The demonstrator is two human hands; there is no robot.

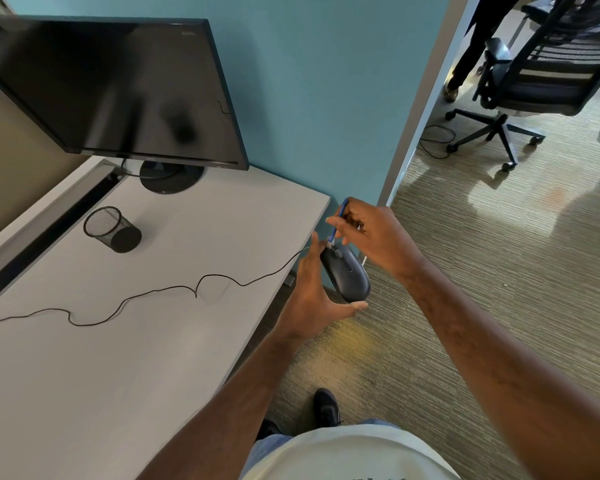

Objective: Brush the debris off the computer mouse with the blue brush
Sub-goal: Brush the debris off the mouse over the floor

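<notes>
Both hands are off the right edge of the surface (174,341), out over the carpet (499,289), with open air right of them. The left hand (314,296) and right hand (371,237) crowd the mouse (347,275) from 2 sides, brush (336,223) at its front. The mouse's cable (153,292) snakes across the surface, a snag line for any low sweep. A mesh cup (113,230) stands behind the cable, the monitor (118,88) and its round base (170,178) block the back. The blue wall (326,98) closes off straight ahead. An office chair (534,88) sits well apart, far right.
</notes>
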